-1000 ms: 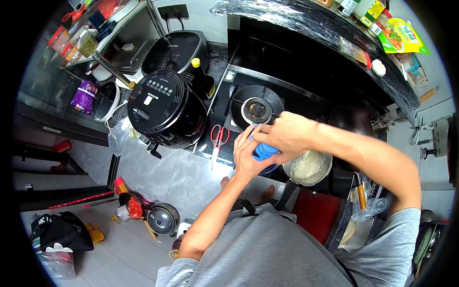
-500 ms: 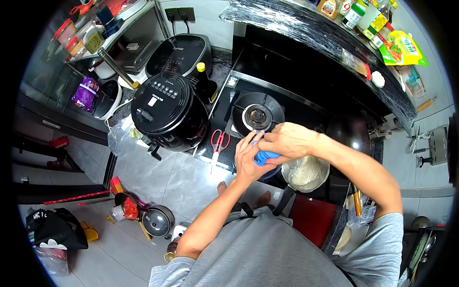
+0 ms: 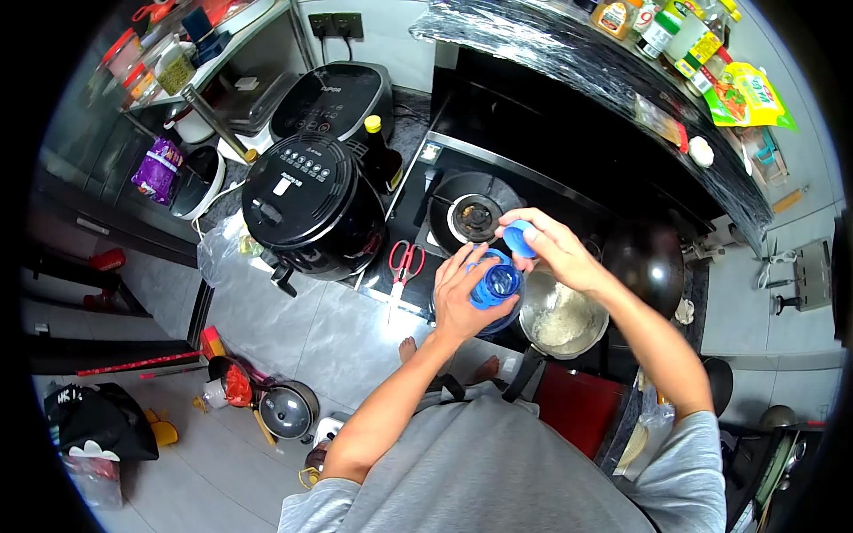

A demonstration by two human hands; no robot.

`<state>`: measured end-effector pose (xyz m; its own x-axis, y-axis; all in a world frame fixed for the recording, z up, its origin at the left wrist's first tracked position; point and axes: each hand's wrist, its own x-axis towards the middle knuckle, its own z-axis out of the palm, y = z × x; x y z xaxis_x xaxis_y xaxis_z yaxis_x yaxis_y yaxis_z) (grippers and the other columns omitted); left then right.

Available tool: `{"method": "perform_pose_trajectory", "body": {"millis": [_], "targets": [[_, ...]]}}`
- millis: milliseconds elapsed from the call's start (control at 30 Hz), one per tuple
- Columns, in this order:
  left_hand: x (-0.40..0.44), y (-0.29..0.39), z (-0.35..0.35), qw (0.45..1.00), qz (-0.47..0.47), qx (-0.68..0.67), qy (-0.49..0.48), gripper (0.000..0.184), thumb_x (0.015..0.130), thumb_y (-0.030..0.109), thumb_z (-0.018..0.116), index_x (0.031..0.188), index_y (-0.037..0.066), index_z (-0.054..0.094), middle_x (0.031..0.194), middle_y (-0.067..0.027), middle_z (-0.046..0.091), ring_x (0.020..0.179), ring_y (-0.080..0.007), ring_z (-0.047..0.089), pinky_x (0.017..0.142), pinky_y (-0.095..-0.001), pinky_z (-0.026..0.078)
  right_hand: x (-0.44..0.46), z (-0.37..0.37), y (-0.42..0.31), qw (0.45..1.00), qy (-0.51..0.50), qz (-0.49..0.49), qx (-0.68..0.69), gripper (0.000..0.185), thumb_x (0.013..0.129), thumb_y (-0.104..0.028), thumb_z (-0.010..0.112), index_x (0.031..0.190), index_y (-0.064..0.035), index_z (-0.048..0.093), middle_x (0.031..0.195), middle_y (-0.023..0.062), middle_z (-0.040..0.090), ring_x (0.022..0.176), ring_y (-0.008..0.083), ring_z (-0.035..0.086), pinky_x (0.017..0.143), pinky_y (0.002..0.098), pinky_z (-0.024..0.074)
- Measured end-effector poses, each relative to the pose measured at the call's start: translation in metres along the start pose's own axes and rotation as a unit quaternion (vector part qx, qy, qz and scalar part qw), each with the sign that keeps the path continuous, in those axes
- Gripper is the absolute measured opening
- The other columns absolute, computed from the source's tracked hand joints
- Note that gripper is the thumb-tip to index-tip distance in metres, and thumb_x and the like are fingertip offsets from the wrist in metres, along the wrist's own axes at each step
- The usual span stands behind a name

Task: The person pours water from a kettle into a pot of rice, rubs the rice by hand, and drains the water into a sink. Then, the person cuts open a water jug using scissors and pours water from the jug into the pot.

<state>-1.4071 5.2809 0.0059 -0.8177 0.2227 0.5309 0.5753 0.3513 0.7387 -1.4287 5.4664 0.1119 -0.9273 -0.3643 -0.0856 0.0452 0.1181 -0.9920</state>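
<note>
My left hand (image 3: 459,306) is wrapped around a translucent blue bottle (image 3: 500,282), its open mouth facing up toward me. Between the fingers of my right hand (image 3: 555,249) is a round blue cap (image 3: 518,238), held just above and to the right of the bottle, apart from it. Below my right hand stands a metal pot (image 3: 605,325) with white grains or powder (image 3: 565,322) in it, too coarse a view to tell which. The lower part of the bottle is partly hidden by my left hand.
A gas burner (image 3: 476,216) lies beyond my hands. Red-handled scissors (image 3: 406,262) rest left of them, beside a black air fryer (image 3: 306,200) and a dark bottle with a yellow cap (image 3: 383,160). At right sits a dark wok (image 3: 644,266); a foil-wrapped ledge (image 3: 569,67) overhangs the stove.
My right hand has lifted away from the bottle, up and to the right, with the blue cap in it. The bottle's mouth is now uncovered, while my left hand keeps its hold.
</note>
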Motion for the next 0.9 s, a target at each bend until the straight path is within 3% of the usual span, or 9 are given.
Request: {"method": "perform_pose_trajectory", "body": {"millis": [33, 167, 333, 467, 533, 667, 733, 767, 900], "targets": [[0.0, 0.0, 0.0, 1.0, -0.002, 0.001, -0.008, 0.059, 0.06, 0.031, 0.087, 0.111, 0.009, 0.068, 0.126, -0.0143, 0.063, 0.124, -0.0345, 0.053, 0.102, -0.0452, 0.039, -0.006, 0.005, 0.01, 0.991, 0.034, 0.026, 0.13, 0.04, 0.103, -0.031, 0.042, 0.131, -0.0032, 0.048, 0.116, 0.0124, 0.061, 0.077, 0.0142, 0.059, 0.066, 0.0252, 0.0476], [0.0, 0.002, -0.01, 0.997, -0.005, 0.016, -0.069, 0.073, 0.056, 0.033, 0.088, 0.121, 0.009, 0.063, 0.136, -0.0152, 0.054, 0.133, -0.0325, 0.043, 0.106, -0.0489, 0.029, -0.032, 0.026, 0.018, 0.92, 0.138, 0.054, 0.364, 0.041, 0.104, -0.035, 0.036, 0.132, -0.0061, 0.047, 0.104, 0.0158, 0.066, 0.072, 0.0184, 0.062, 0.062, 0.0265, 0.0479], [-0.001, 0.003, -0.024, 0.995, 0.012, 0.008, -0.103, 0.093, 0.05, 0.033, 0.089, 0.133, 0.008, 0.054, 0.147, -0.0316, 0.033, 0.135, -0.0437, 0.037, 0.107, -0.0534, 0.027, -0.055, 0.045, 0.005, 0.909, 0.162, -0.009, 0.384, 0.04, 0.103, -0.029, 0.037, 0.132, -0.0021, 0.045, 0.111, 0.0196, 0.064, 0.078, 0.0223, 0.065, 0.066, 0.0311, 0.0524], [-0.003, 0.012, -0.04, 0.998, 0.006, 0.015, -0.057, 0.082, 0.06, 0.028, 0.083, 0.134, 0.006, 0.054, 0.149, -0.0307, 0.032, 0.135, -0.0448, 0.035, 0.11, -0.0532, 0.026, -0.071, 0.054, -0.005, 0.908, 0.167, -0.022, 0.384, 0.038, 0.102, -0.023, 0.042, 0.133, -0.0007, 0.043, 0.112, 0.0186, 0.063, 0.078, 0.021, 0.064, 0.064, 0.029, 0.0507], [-0.005, 0.022, -0.047, 1.0, -0.017, -0.022, -0.001, 0.064, 0.069, 0.02, 0.078, 0.127, 0.001, 0.058, 0.142, -0.0276, 0.044, 0.133, -0.0406, 0.041, 0.109, -0.0488, 0.03, -0.077, 0.06, -0.003, 0.958, 0.177, -0.033, 0.224, 0.037, 0.1, -0.013, 0.047, 0.134, 0.0001, 0.043, 0.108, 0.0158, 0.063, 0.078, 0.0181, 0.063, 0.066, 0.0282, 0.0509], [0.002, 0.065, -0.058, 0.984, -0.073, -0.165, 0.0, 0.037, 0.084, 0.001, 0.065, 0.12, -0.005, 0.061, 0.119, -0.0187, 0.064, 0.111, -0.0258, 0.06, 0.1, -0.0372, 0.044, -0.088, 0.066, -0.01, 0.97, 0.182, -0.039, 0.158, 0.038, 0.097, -0.004, 0.049, 0.135, 0.0006, 0.043, 0.107, 0.0131, 0.062, 0.08, 0.0154, 0.063, 0.067, 0.0267, 0.0517], [0.001, 0.086, -0.064, 0.94, -0.191, -0.279, -0.053, 0.034, 0.086, -0.001, 0.064, 0.12, -0.004, 0.061, 0.117, -0.0159, 0.066, 0.102, -0.0188, 0.062, 0.094, -0.0329, 0.046, -0.093, 0.07, -0.019, 0.961, 0.178, -0.02, 0.212, 0.038, 0.096, -0.001, 0.049, 0.134, 0.0009, 0.043, 0.109, 0.0118, 0.06, 0.081, 0.014, 0.064, 0.068, 0.0253, 0.0523], [0.004, 0.096, -0.065, 0.927, -0.213, -0.301, -0.071, 0.032, 0.089, 0.0, 0.064, 0.121, -0.004, 0.061, 0.112, -0.0121, 0.066, 0.094, -0.0124, 0.062, 0.086, -0.0266, 0.049, -0.094, 0.071, -0.018, 0.961, 0.177, -0.02, 0.212, 0.038, 0.096, -0.001, 0.049, 0.134, 0.0009, 0.043, 0.109, 0.0118, 0.06, 0.081, 0.014, 0.064, 0.068, 0.0253, 0.0523], [0.012, 0.108, -0.065, 0.89, -0.257, -0.356, -0.122, 0.03, 0.092, 0.004, 0.063, 0.121, -0.002, 0.061, 0.098, -0.005, 0.065, 0.085, -0.0082, 0.061, 0.075, -0.0193, 0.048, -0.097, 0.073, -0.018, 0.956, 0.188, -0.029, 0.223, 0.041, 0.094, 0.001, 0.052, 0.135, 0.001, 0.043, 0.112, 0.0112, 0.059, 0.081, 0.0137, 0.065, 0.067, 0.0242, 0.0527]]}}
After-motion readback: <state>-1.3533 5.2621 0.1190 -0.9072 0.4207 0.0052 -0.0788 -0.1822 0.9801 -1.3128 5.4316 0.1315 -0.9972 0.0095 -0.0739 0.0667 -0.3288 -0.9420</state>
